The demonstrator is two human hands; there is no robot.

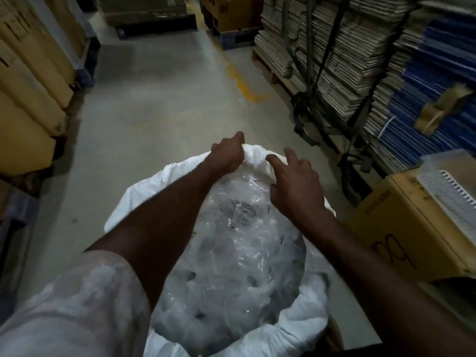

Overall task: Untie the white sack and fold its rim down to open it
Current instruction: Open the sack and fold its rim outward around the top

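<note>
The white sack stands open on the floor right below me, its rim rolled outward in a thick fold on the near side. A clear plastic liner with black print fills its mouth. My left hand is closed on the far edge of the rim, pinching the white fabric. Just to its right, my right hand hovers over the far rim with fingers spread, the forefinger touching the fabric, holding nothing.
A brown cardboard box with a white plastic grid on top stands close on the right. Strapped stacks of flat cardboard on a pallet line the right side. Brown cartons line the left. A grey floor aisle runs ahead.
</note>
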